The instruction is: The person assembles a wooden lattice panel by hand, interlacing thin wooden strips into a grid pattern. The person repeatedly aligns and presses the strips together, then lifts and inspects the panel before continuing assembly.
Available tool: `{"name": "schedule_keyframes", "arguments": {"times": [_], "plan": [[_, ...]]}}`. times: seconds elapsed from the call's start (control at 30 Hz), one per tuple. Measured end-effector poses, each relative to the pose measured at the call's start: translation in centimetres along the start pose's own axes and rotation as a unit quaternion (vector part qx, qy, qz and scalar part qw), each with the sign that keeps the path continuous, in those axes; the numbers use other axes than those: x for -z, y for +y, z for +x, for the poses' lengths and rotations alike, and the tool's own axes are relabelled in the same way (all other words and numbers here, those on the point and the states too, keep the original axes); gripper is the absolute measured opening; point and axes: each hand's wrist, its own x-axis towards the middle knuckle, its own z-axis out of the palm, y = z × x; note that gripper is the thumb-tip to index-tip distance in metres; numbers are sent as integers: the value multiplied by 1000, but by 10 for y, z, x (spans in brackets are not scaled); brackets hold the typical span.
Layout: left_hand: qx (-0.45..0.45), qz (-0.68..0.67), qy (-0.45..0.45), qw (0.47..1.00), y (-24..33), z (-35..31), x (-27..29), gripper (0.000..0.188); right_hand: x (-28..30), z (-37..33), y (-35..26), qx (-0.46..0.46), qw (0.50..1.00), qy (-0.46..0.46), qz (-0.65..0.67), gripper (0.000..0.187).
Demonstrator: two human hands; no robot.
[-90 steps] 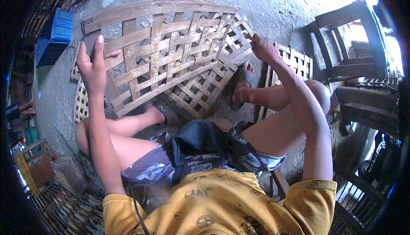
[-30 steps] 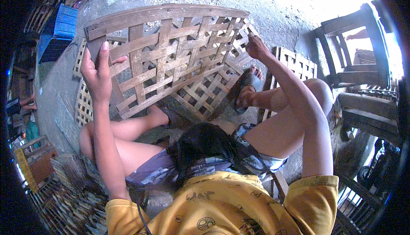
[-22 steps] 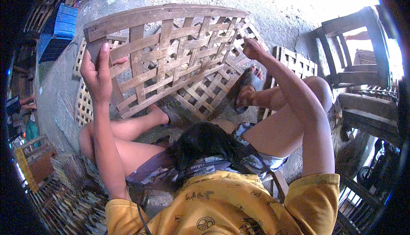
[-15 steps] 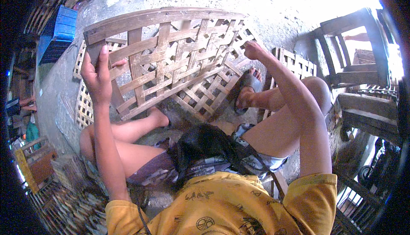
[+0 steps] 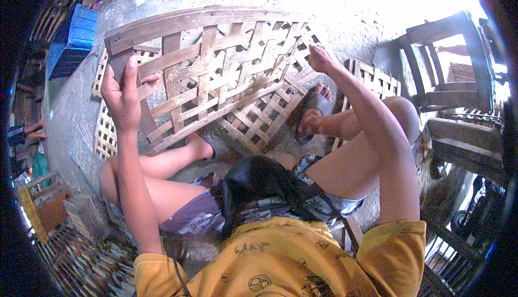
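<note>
A slatted wooden lattice panel (image 5: pixel 186 73) with a thick top rail is held up in front of me, tilted. My left hand (image 5: pixel 123 94) grips its left end, thumb on the near side and fingertips showing through a gap behind. Close beside the panel's right end, my right hand (image 5: pixel 324 59) is closed in a fist; what it holds, if anything, is hidden. Under the held panel, another wooden lattice (image 5: pixel 258 119) lies on the ground between my feet.
More lattice pieces lie at left (image 5: pixel 106 130) and beside my right foot (image 5: pixel 372 78). A blue plastic crate (image 5: pixel 81 27) stands far left. Wooden frames (image 5: pixel 458 100) are at right, and stacked slats (image 5: pixel 91 248) at lower left. Another person's hand (image 5: pixel 36 130) shows at the left edge.
My right fist has turned and shifted slightly, its knuckles a little farther from me. The panel's top rail has risen slightly in view. My left hand keeps its grip.
</note>
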Motion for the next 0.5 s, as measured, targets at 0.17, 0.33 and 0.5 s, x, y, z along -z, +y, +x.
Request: {"name": "schedule_keyframes", "arguments": {"times": [0.17, 0.33, 0.5], "plan": [[-30, 7, 19, 999, 5, -4, 4, 26, 0, -3, -12, 50, 995, -87, -13, 32], [-37, 74, 24, 996, -1, -1, 9, 32, 24, 3, -15, -17, 998, -56, -22, 33], [8, 5, 26, 1000, 6, 1, 0, 26, 34, -10, -24, -24, 991, 115, 62, 33]]}}
